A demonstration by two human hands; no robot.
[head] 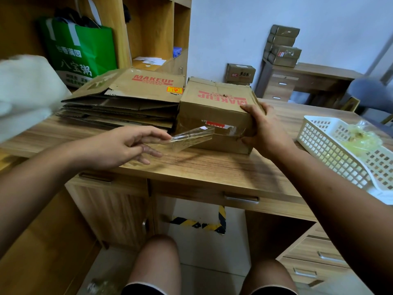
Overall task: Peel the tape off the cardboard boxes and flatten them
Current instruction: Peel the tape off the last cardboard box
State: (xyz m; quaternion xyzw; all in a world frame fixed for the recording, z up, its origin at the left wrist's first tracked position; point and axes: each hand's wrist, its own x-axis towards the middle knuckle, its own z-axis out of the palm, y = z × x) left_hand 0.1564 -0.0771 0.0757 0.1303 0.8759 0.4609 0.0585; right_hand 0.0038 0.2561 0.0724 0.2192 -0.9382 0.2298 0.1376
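Your left hand (125, 145) pinches one clear tape strip (191, 138) stuck to one MAKEUP box (212, 111); your right hand (263, 128) grips its corner. The flattened cardboard stack (127, 109) is uncountable.

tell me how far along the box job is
Done: a stack of flattened boxes lies at left, and peeled tape sits crumpled in the white basket. In hand: the left hand pinches a clear tape strip, partly lifted off the front of the MAKEUP box, which the right hand grips at its corner. Left: tape is stuck across that front, and the box is not yet flattened.
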